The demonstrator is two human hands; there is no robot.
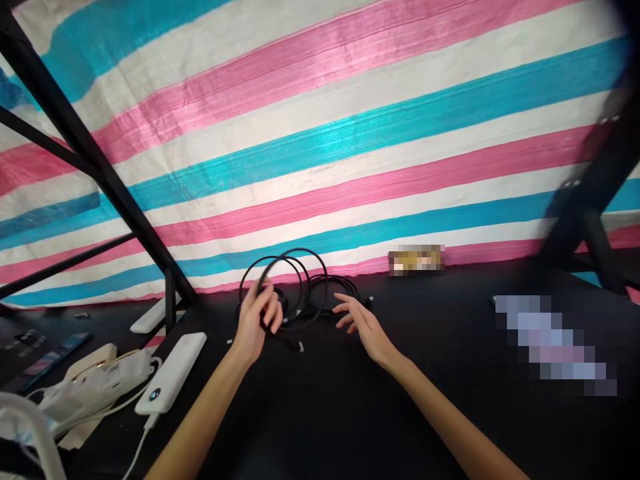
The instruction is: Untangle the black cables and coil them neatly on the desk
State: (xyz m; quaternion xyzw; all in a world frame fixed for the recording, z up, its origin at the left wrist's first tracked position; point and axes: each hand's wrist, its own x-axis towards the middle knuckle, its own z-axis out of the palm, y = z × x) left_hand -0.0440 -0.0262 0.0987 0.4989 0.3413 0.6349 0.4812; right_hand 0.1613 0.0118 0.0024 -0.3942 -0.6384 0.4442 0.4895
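Note:
Near the back of the black table, my left hand (259, 317) has its fingers curled round a looped black cable (325, 267). Wide loops of that cable rise above the hand and spread to its right. One cable plug (301, 347) hangs or lies just below the fingers. My right hand (363, 325) is apart from the left, its fingers stretched out and holding nothing. Just beyond its fingertips a second coiled black cable (356, 285) lies on the table, with a plug (370, 300) at its right side.
A white power bank (173, 373) with a white cable lies at left, beside a white power strip (117, 377). Another white slab (155, 317) is behind a black metal frame (105, 177). A striped sheet (350, 140) hangs behind. Blurred-out items (416, 260) sit at back and right.

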